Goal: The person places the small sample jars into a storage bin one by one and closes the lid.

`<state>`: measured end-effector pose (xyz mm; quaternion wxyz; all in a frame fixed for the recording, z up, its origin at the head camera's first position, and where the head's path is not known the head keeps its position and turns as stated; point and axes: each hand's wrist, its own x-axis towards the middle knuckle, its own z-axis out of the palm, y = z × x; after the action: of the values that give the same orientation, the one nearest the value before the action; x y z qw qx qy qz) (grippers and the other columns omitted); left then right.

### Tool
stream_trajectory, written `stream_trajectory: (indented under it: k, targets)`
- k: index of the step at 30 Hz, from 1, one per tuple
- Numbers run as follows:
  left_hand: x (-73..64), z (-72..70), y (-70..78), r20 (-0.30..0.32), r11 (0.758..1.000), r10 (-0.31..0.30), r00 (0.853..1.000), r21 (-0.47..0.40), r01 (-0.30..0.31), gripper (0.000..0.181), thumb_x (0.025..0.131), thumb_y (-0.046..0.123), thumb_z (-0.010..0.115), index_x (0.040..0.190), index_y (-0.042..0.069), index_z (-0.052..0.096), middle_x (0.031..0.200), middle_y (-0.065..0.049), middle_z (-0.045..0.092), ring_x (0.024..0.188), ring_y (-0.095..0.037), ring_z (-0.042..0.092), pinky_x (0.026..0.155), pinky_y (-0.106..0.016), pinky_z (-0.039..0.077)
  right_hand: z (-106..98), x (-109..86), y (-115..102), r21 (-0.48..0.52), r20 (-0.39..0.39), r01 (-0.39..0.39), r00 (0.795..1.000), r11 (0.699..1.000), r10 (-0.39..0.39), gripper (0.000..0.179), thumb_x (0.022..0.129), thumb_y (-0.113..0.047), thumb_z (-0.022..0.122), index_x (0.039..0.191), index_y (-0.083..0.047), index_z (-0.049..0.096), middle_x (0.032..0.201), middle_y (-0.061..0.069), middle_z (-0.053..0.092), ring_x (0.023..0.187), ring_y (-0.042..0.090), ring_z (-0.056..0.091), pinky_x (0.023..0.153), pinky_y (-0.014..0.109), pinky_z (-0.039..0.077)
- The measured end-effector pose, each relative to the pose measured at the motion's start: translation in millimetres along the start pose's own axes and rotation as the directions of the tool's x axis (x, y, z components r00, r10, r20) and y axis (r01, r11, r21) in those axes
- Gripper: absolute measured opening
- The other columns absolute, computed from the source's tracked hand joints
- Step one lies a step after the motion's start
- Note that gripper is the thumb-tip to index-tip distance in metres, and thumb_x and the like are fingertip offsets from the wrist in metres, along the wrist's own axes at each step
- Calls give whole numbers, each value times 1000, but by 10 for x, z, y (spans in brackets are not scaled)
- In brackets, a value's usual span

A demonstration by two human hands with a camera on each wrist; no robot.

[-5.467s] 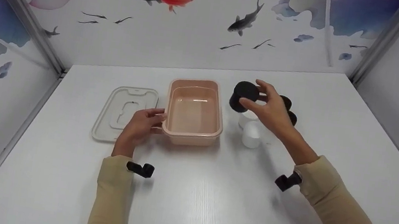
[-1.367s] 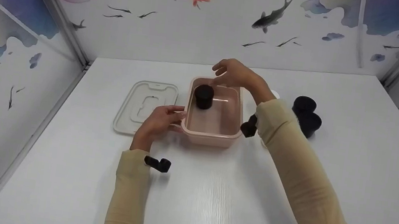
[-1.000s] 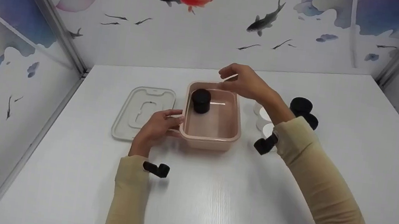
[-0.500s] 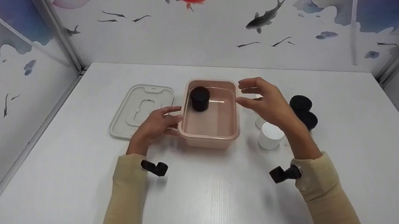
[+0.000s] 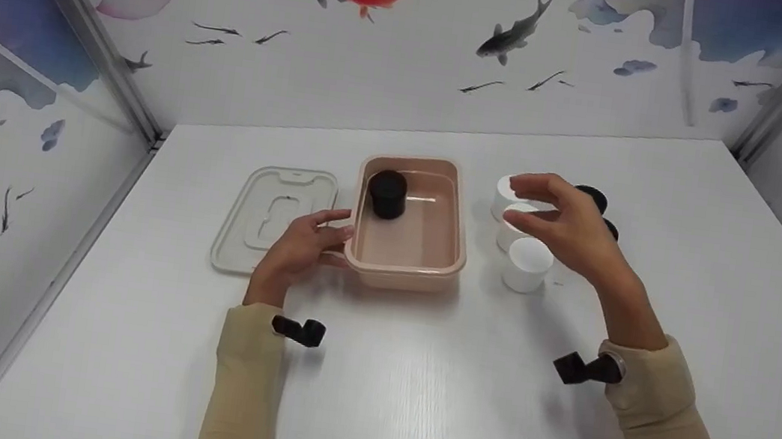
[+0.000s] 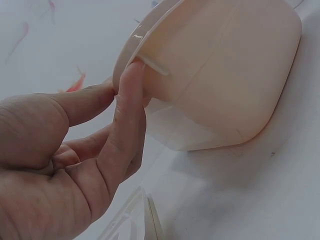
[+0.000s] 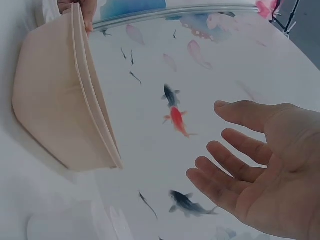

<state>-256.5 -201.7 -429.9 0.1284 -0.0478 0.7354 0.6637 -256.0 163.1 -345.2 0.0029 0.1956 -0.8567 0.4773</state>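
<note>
My left hand (image 5: pixel 303 247) pinches the left rim of a pale pink plastic bin (image 5: pixel 402 280); in the left wrist view the thumb and a finger (image 6: pixel 131 95) meet at that rim. Inside the bin, near its back left corner, a black cylindrical container (image 5: pixel 388 195) stands upright. To the right of the bin my right hand (image 5: pixel 578 233) hovers with fingers loosely bent and nothing in them. Below and beside it is a row of white cylindrical containers, the nearest white container (image 5: pixel 527 266) fully visible. Two more black containers (image 5: pixel 592 198) are partly hidden behind that hand.
A light grey lid (image 5: pixel 279 208) lies flat on the white table (image 5: pixel 368 390), left of the bin and partly behind my left hand. Panels printed with fish close off the back and both sides.
The black container that my right hand held earlier now stands in the bin, let go. My right hand has moved from over the bin rightward toward the white containers. The left hand stays on the rim.
</note>
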Motion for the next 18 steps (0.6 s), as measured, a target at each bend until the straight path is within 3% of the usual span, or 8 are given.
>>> stream_trajectory:
  k: [4, 12, 18]
  targets:
    - [3, 7, -7, -1, 1000, 6, 1000, -2, -6, 50, 101, 18, 61, 149, 9, 47, 132, -26, 63, 104, -27, 72, 77, -31, 64, -114, -42, 85, -2, -37, -7, 999, 1000, 7, 50, 94, -24, 72, 138, -4, 55, 139, 17, 59, 127, 31, 59, 88, 4, 48]
    - [15, 8, -3, -3, 999, -3, 1000, 36, 3, 50, 101, 23, 63, 147, 10, 49, 131, -23, 64, 102, -23, 72, 79, -32, 64, -409, -103, 289, -53, -120, -70, 991, 996, 64, 53, 94, -35, 72, 139, -12, 57, 139, 12, 60, 117, -1, 56, 93, 7, 46]
    - [5, -6, -9, 16, 1000, 8, 1000, 16, -8, 50, 101, 22, 62, 147, 8, 48, 131, -25, 64, 100, -23, 72, 79, -32, 64, -592, -132, 526, -18, -176, -137, 976, 990, 131, 55, 93, -36, 73, 140, -15, 56, 138, 3, 59, 117, -6, 54, 93, 5, 46]
